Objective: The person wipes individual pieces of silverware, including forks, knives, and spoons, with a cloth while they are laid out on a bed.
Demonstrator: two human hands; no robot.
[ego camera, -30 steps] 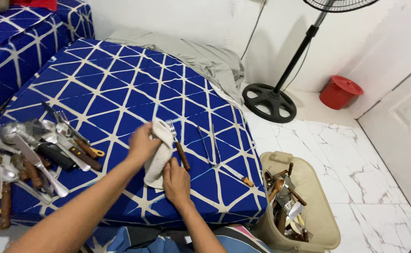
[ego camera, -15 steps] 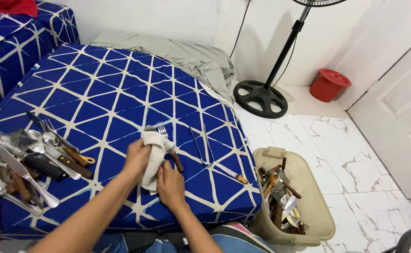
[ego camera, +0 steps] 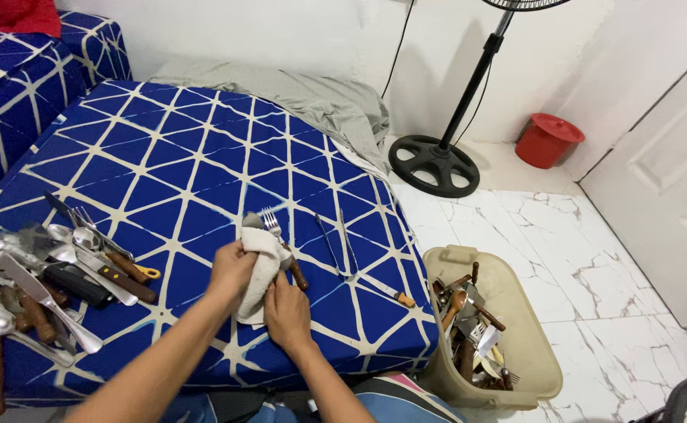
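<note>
A white cloth lies bunched on the blue bed cover, wrapped over a utensil whose tip pokes out at the top — just beside a fork with a wooden handle. The left hand grips the cloth from the side; the right hand pinches its lower end. Right of them lie tongs and a knife. A heap of cutlery sits far left — a beige bin on the floor.

A soft matt cloth wrapped a shiny metal fork with a smooth wooden handle, on a woven fabric cover, beside a dull plastic bin on glossy marble floor.
</note>
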